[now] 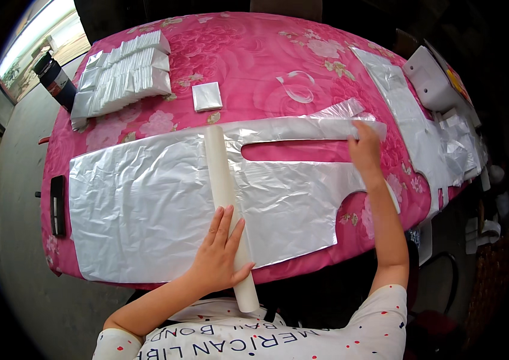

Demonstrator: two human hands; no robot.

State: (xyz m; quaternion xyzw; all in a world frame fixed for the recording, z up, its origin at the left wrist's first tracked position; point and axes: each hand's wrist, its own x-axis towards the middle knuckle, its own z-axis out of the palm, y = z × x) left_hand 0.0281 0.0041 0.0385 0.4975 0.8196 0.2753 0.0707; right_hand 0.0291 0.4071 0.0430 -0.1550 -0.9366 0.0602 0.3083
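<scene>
A thin, silvery-white plastic apron point(140, 210) lies spread across the table, wrinkled, with a long slot and a curved cutout toward its right end. Across its middle rests a pale cylindrical tube point(221, 174), pointing away from me, its near end sticking out past the table edge. My left hand point(219, 255) lies on the near half of the tube with its fingers stretched out. At the far right end of the apron, my right hand point(365, 149) pinches the strap part; its fingertips are partly hidden by blur.
Rows of folded plastic packets point(125, 78) stand at the far left, with one folded square point(207, 96) nearby. More flat aprons point(401, 96) and a white holder point(437, 78) are at the right. A dark bottle point(56, 83) and a black oblong object point(57, 207) are at the left edge.
</scene>
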